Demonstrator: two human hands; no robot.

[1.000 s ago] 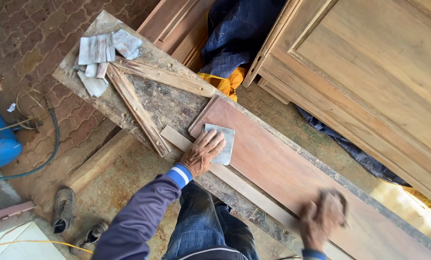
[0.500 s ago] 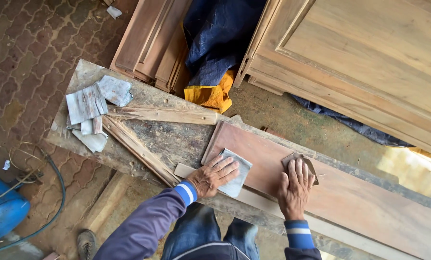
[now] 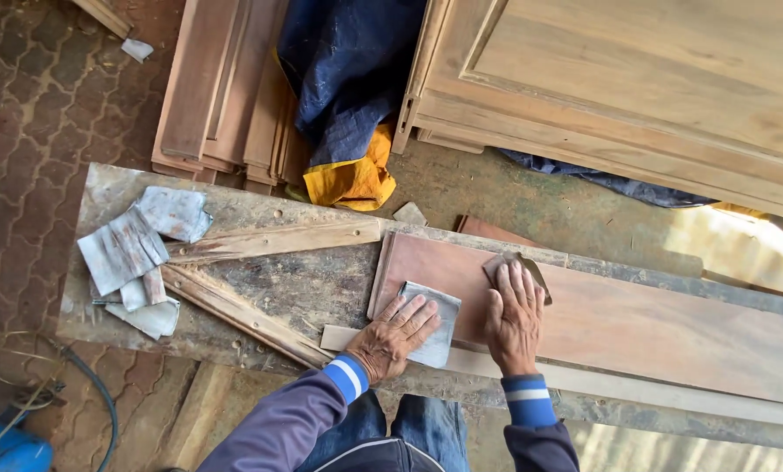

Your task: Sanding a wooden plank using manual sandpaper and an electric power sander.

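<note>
A long reddish wooden board [image 3: 636, 319] lies across a rough workbench [image 3: 313, 284]. My left hand [image 3: 396, 336] rests flat on a grey sheet of sandpaper [image 3: 433, 328] at the board's near left corner, fingers spread. Beside it, my right hand [image 3: 514, 319] presses a brown piece of sandpaper [image 3: 509, 262] onto the board's surface, fingers extended over it. Both arms wear blue sleeves with striped cuffs.
Several used grey sandpaper sheets [image 3: 138, 249] lie at the bench's left end, beside two nailed wooden strips [image 3: 260, 240] forming a wedge. Stacked boards [image 3: 225, 96], a blue and yellow cloth [image 3: 348, 96] and a large wooden cabinet [image 3: 636, 87] stand beyond. A blue container [image 3: 3, 446] and hose sit lower left.
My right hand has slid left along the board with its sandpaper, from the far right end to beside my left hand. My left hand has stayed on the grey sheet.
</note>
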